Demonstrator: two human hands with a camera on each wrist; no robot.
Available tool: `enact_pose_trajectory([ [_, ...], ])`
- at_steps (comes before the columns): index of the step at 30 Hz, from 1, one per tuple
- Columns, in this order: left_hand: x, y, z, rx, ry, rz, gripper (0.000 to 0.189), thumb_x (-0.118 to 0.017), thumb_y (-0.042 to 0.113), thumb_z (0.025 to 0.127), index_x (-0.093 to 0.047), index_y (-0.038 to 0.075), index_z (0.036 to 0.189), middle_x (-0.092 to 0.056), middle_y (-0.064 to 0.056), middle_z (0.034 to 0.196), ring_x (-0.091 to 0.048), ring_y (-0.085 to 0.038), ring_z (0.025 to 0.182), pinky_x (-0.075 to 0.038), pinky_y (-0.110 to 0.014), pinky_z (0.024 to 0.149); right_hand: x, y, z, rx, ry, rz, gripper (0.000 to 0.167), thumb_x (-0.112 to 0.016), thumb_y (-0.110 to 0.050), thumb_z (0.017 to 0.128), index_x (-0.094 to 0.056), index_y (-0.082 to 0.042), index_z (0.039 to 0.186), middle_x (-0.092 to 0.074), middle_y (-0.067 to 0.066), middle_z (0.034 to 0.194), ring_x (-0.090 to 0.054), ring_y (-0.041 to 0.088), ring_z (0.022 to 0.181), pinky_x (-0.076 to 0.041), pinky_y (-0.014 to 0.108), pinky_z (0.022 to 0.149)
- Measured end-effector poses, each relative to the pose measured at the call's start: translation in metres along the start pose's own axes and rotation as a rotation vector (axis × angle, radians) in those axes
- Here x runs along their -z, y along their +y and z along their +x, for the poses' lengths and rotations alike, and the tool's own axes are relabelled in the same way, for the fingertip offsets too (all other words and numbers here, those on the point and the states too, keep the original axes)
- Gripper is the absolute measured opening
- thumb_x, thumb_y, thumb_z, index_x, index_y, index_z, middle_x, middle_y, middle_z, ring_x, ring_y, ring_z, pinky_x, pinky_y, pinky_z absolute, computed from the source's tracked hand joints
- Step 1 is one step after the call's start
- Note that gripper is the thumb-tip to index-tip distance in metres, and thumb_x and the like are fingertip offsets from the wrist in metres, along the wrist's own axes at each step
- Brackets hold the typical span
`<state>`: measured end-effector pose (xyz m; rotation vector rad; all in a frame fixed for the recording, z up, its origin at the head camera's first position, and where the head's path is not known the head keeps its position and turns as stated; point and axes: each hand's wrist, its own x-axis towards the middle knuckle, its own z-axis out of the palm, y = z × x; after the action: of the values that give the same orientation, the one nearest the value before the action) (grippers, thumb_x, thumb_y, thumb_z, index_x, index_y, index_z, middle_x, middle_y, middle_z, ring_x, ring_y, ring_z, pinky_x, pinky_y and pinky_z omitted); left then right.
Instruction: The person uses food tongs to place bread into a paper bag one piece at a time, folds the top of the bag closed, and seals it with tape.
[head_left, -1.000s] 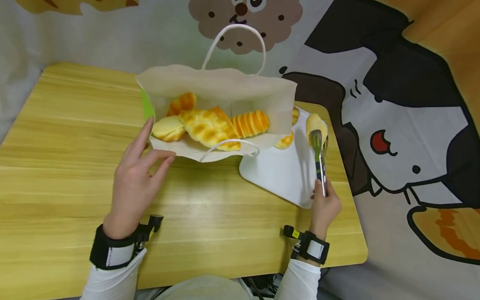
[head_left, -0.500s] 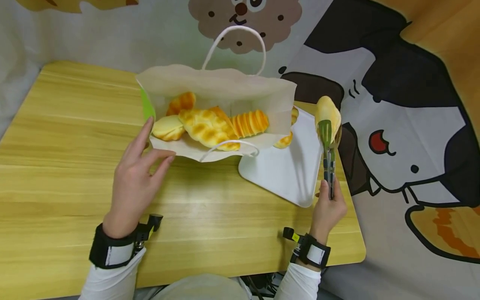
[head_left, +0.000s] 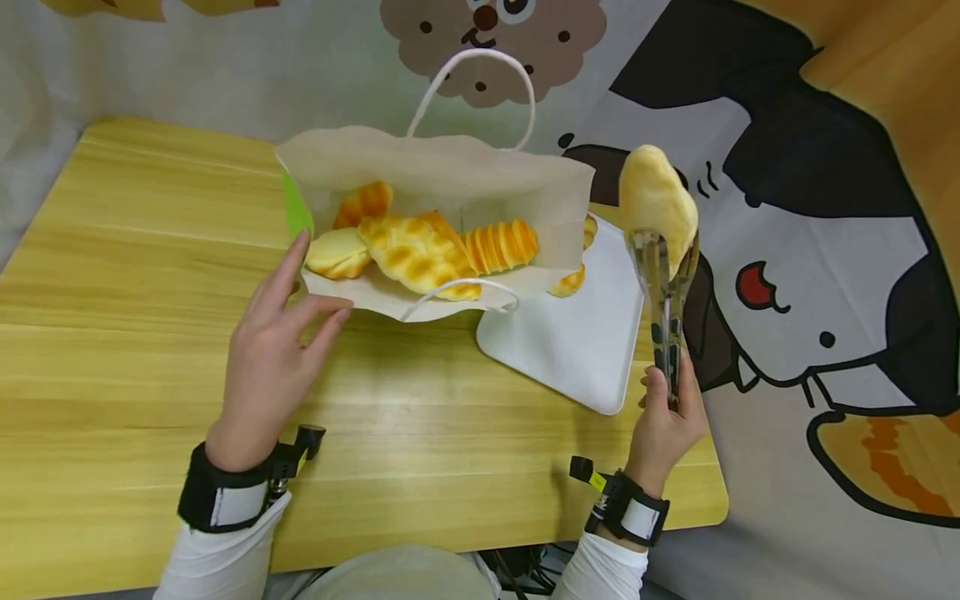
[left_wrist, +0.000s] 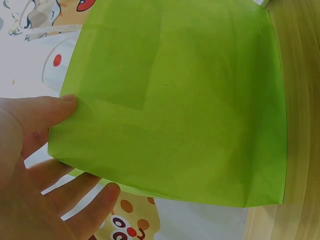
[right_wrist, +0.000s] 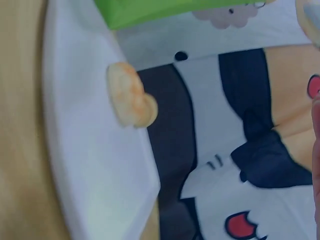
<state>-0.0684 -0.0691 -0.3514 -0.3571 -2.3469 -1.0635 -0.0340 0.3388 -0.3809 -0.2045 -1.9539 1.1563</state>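
Note:
With thumb and index finger, my left hand pinches the near rim of an upright paper bag by its left corner. Its other fingers lie spread along the bag's side; the left wrist view shows the bag's green outer face. Inside the bag lie several breads, among them a bumpy golden bread and a ridged orange bread. My right hand grips metal tongs by the handles. The tongs clasp a pale oval bread, raised above the tray's right side.
A white tray lies on the wooden table, partly behind the bag. Small golden bread rests on it, also seen as a knotted bread in the right wrist view. A white cord handle arches over the bag.
The tongs have lifted the pale oval bread off the tray, upward and slightly right, tilting it up. My left hand and the bag have stayed nearly still.

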Motion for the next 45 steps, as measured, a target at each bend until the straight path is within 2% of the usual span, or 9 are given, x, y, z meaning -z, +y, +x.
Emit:
enact_pose_trajectory([
  [4, 0.0, 0.001, 0.0, 0.003, 0.03, -0.031, 0.01, -0.073, 0.005, 0.073, -0.069, 0.002, 0.082, -0.031, -0.003, 0.142, -0.041, -0.027, 0.119, -0.04, -0.037, 0.094, -0.002, -0.005, 0.005, 0.104, -0.027, 0.034, 0.033, -0.068, -0.001, 0.077, -0.064, -0.003, 0.109, -0.062, 0.019, 0.085, -0.051, 0.01, 0.057, -0.039, 0.012, 0.046],
  [9, 0.001, 0.0, -0.001, -0.004, 0.038, -0.036, 0.011, -0.073, 0.004, 0.072, -0.069, 0.002, 0.082, -0.032, -0.004, 0.142, -0.039, -0.026, 0.122, -0.04, -0.038, 0.094, -0.004, -0.019, 0.013, 0.227, -0.065, 0.032, 0.035, -0.074, -0.01, 0.071, -0.065, 0.003, 0.103, -0.06, 0.015, 0.074, -0.046, 0.006, 0.053, -0.038, 0.012, 0.049],
  [14, 0.002, 0.0, -0.002, -0.013, 0.014, -0.015, 0.011, -0.072, 0.006, 0.074, -0.069, 0.002, 0.084, -0.03, -0.003, 0.143, -0.035, -0.025, 0.125, -0.038, -0.038, 0.097, -0.003, -0.031, 0.028, 0.333, -0.196, 0.017, 0.035, -0.074, -0.012, 0.069, -0.066, 0.006, 0.098, -0.061, 0.019, 0.076, -0.052, 0.008, 0.063, -0.041, 0.01, 0.055],
  [17, 0.002, -0.001, -0.001, -0.022, 0.002, -0.018, 0.011, -0.072, 0.006, 0.074, -0.069, 0.002, 0.084, -0.029, -0.004, 0.143, -0.034, -0.025, 0.125, -0.037, -0.039, 0.098, -0.003, -0.039, 0.037, 0.396, -0.315, -0.05, 0.031, -0.074, -0.003, 0.068, -0.067, 0.003, 0.098, -0.063, 0.018, 0.079, -0.056, 0.011, 0.07, -0.044, 0.009, 0.061],
  [22, 0.001, -0.001, 0.001, -0.027, -0.018, -0.005, 0.011, -0.071, 0.008, 0.075, -0.069, 0.003, 0.084, -0.027, -0.003, 0.144, -0.034, -0.025, 0.125, -0.037, -0.039, 0.098, -0.012, -0.051, 0.052, 0.499, -0.48, -0.239, 0.044, -0.074, 0.007, 0.064, -0.067, -0.007, 0.105, -0.065, 0.01, 0.08, -0.053, 0.011, 0.066, -0.042, 0.008, 0.061],
  [30, 0.0, -0.003, -0.001, -0.014, 0.019, -0.037, 0.01, -0.073, 0.005, 0.073, -0.069, 0.002, 0.082, -0.031, -0.004, 0.142, -0.037, -0.026, 0.124, -0.038, -0.04, 0.097, -0.04, -0.059, 0.072, 0.628, -0.548, -0.386, 0.043, -0.074, -0.008, 0.071, -0.064, -0.013, 0.112, -0.063, 0.008, 0.078, -0.047, 0.015, 0.057, -0.037, 0.018, 0.052],
  [36, -0.002, -0.005, -0.002, -0.015, -0.006, -0.017, 0.01, -0.072, 0.006, 0.074, -0.069, 0.003, 0.082, -0.029, -0.004, 0.143, -0.035, -0.025, 0.125, -0.036, -0.039, 0.098, -0.052, -0.056, 0.072, 0.611, -0.579, -0.417, 0.043, -0.072, -0.014, 0.074, -0.062, -0.015, 0.116, -0.063, 0.007, 0.078, -0.05, 0.015, 0.058, -0.039, 0.023, 0.052],
  [41, -0.002, -0.005, -0.002, -0.009, -0.016, -0.006, 0.009, -0.071, 0.008, 0.075, -0.069, 0.004, 0.083, -0.028, -0.002, 0.144, -0.036, -0.025, 0.124, -0.037, -0.04, 0.097, -0.056, -0.053, 0.066, 0.516, -0.587, -0.353, 0.043, -0.074, -0.013, 0.072, -0.063, -0.013, 0.114, -0.063, 0.006, 0.08, -0.054, 0.013, 0.063, -0.039, 0.011, 0.054],
  [45, -0.001, -0.005, -0.001, 0.001, 0.005, -0.018, 0.009, -0.071, 0.008, 0.075, -0.069, 0.004, 0.083, -0.029, -0.002, 0.143, -0.039, -0.026, 0.122, -0.038, -0.041, 0.096, -0.058, -0.052, 0.064, 0.466, -0.582, -0.291, 0.041, -0.073, -0.012, 0.073, -0.063, -0.014, 0.113, -0.063, 0.004, 0.08, -0.053, 0.01, 0.066, -0.036, 0.008, 0.054],
])
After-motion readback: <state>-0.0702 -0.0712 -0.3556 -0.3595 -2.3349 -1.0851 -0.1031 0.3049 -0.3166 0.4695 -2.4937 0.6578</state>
